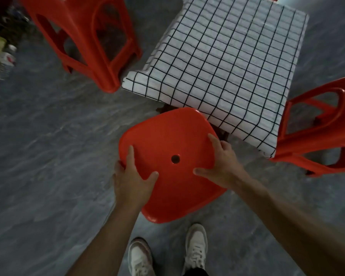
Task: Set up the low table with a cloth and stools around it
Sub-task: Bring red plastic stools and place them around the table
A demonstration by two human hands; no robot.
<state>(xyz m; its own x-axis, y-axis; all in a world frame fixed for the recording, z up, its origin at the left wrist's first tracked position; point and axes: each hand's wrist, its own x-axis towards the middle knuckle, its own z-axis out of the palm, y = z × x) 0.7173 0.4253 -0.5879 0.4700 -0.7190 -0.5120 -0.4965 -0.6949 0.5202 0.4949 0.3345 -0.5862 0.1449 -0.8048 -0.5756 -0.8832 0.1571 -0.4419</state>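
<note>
Grey mottled floor (48, 136) fills the view. On it stands the low table, hidden under a white cloth (227, 62) with a black grid whose edges hang over the sides; only a dark bit of the table shows below the near hem. Left stool (84, 36), red plastic with open sides, stands just beside the cloth's left corner. Right stool (315, 134), same red, stands against the cloth's right corner, partly cut by the frame edge. Near stool (167, 162), seen from above, shows its red seat with a round centre hole; its far edge overlaps the cloth's near hem, so the two stand very close, though I cannot tell whether they touch. My left hand (131, 176) grips the seat's left rim, thumb on top and fingers wrapped over the edge. My right hand (221, 166) grips the right rim, thumb and forefinger spread on the seat, other fingers curled over the side. My two pale shoes (195, 246) stand below the seat. Blurred clutter (2, 54) lies far left; no writing can be read.
</note>
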